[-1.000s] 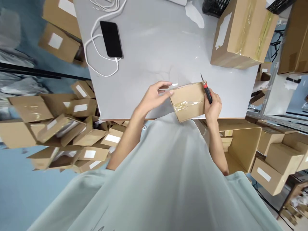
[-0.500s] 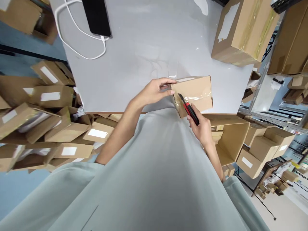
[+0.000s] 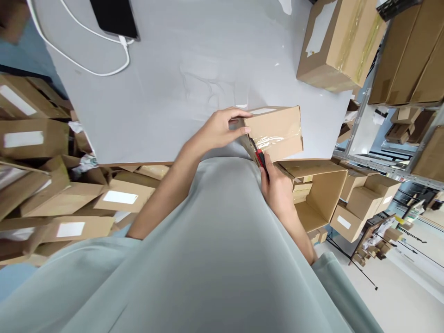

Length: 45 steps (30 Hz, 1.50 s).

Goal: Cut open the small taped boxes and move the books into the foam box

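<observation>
A small cardboard box (image 3: 277, 127) with clear tape along its side rests at the near edge of the white table. My left hand (image 3: 224, 127) grips the box's left end, thumb on the side facing me and fingers over the top. In my right hand (image 3: 279, 187) is a red and black utility knife (image 3: 260, 157). Its blade end meets the left edge of the box, by the taped seam; how deep the blade sits cannot be made out.
A larger taped carton (image 3: 342, 46) stands at the table's back right. A phone (image 3: 114, 18) with a white cable (image 3: 100, 73) lies at the back left. Several boxes (image 3: 76, 199) are heaped left of the table, and an open carton (image 3: 324, 194) sits below its right edge.
My right hand has turned and brought the knife left and down, from above the box's side onto its left edge. The left hand keeps its grip. The whole view has shifted somewhat.
</observation>
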Motion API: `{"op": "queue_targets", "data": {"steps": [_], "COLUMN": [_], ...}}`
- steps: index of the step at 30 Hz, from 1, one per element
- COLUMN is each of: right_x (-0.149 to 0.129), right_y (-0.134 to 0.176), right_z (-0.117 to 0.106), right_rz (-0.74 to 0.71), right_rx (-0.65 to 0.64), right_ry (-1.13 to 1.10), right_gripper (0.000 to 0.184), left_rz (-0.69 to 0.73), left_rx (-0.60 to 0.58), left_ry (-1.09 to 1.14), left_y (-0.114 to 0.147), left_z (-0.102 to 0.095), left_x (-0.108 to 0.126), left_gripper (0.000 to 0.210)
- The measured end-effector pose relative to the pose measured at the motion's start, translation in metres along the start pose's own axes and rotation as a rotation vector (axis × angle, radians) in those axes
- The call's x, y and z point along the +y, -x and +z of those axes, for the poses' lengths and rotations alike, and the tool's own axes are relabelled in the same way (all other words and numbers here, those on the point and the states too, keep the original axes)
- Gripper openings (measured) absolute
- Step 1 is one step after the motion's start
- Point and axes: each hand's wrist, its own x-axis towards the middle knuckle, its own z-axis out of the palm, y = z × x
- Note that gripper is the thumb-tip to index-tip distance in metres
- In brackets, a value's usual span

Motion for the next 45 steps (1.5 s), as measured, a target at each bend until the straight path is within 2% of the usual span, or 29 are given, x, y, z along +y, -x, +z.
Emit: {"op": "queue_targets", "data": {"steps": [4,7,11,18,21,25,28,30,32,34,36,38,40,42,45], "right_x": [-0.025,-0.034,-0.031,-0.035,-0.032,-0.024,-0.021,-0.017,-0.006,0.016,0.048,0.083,0.114,0.135,0.144], "right_y": [-0.005,-0.004,0.002,0.002,0.013,0.027,0.039,0.049,0.056,0.05,0.027,-0.006,-0.042,-0.069,-0.085], "right_z": [0.002,-0.004,-0.013,-0.014,-0.015,-0.01,-0.012,-0.019,-0.025,-0.027,-0.023,-0.015,-0.006,0.004,0.016], "right_rz": [0.089,0.134,0.152,0.158,0.196,0.238,0.218,0.209,0.205,0.218,0.258,0.329,0.387,0.373,0.309], "right_rx": [-0.028,-0.068,-0.087,-0.086,-0.15,-0.24,-0.224,-0.16,-0.011,0.202,0.417,0.55,0.566,0.53,0.477], "right_ry": [0.105,0.157,0.183,0.239,0.276,0.314,0.3,0.25,0.164,0.053,-0.074,-0.22,-0.413,-0.629,-0.875], "right_gripper": [0.064,0.065,0.065,0.062,0.061,0.059,0.06,0.059,0.059,0.06,0.061,0.058,0.055,0.052,0.052], "left_rz": [0.003,0.022,0.039,0.047,0.047,0.059,0.066,0.071,0.072,0.059,0.019,-0.041,-0.096,-0.127,-0.139], "left_rx": [0.047,0.076,0.123,0.226,0.259,0.245,0.255,0.261,0.265,0.276,0.3,0.317,0.301,0.267,0.262], "left_ry": [-0.01,-0.041,-0.087,-0.099,-0.111,-0.113,-0.126,-0.133,-0.147,-0.172,-0.204,-0.234,-0.241,-0.203,-0.106], "left_y": [-0.002,-0.001,0.002,0.003,0.005,0.008,0.009,0.009,0.011,0.015,0.021,0.027,0.033,0.036,0.033], "left_z": [0.004,0.007,0.019,0.035,0.038,0.039,0.039,0.038,0.038,0.039,0.041,0.046,0.052,0.058,0.061], "left_x": [-0.008,-0.011,-0.012,-0.011,-0.007,-0.004,-0.004,-0.004,-0.005,-0.007,-0.01,-0.015,-0.021,-0.027,-0.033], "left_gripper": [0.044,0.041,0.037,0.036,0.035,0.037,0.037,0.037,0.039,0.043,0.051,0.062,0.07,0.075,0.079]}}
